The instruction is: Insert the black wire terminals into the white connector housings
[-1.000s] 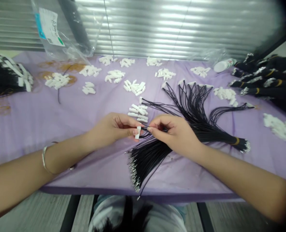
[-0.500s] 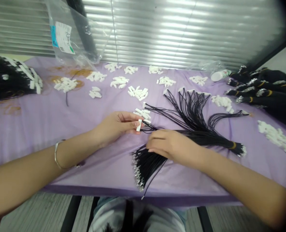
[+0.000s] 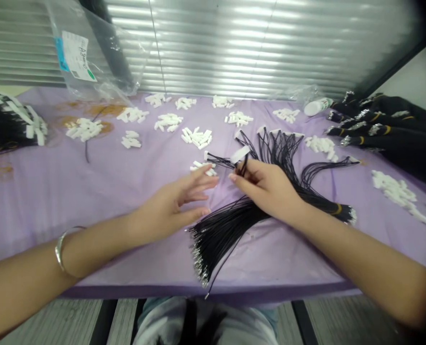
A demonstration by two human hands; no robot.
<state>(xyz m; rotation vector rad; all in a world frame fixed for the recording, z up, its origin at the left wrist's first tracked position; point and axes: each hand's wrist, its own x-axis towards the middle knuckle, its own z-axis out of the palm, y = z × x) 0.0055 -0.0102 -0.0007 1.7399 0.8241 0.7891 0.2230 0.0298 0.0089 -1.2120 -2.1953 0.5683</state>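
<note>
My right hand (image 3: 266,184) pinches a few black wires just below a white connector housing (image 3: 240,154), which sticks up past the fingertips. My left hand (image 3: 177,206) is empty, fingers apart, beside a small pile of white housings (image 3: 203,168). Under and in front of my right hand fans a bundle of loose black wires (image 3: 227,227) with silvery crimped ends pointing toward me. Behind that hand spread several wire sets (image 3: 279,155) with white housings on their far ends. A yellow band ties another black bundle (image 3: 328,206) at the right.
Several piles of white housings (image 3: 196,138) dot the purple tablecloth (image 3: 126,182). Banded black wire bundles (image 3: 396,124) lie at far right, near a white bottle (image 3: 317,106). A finished-looking wire heap (image 3: 7,124) sits far left, by a clear labelled bag (image 3: 98,57).
My left hand has let go of the white connector housing and opened. My right hand has risen from the loose wires and now holds the wires with that housing, farther right.
</note>
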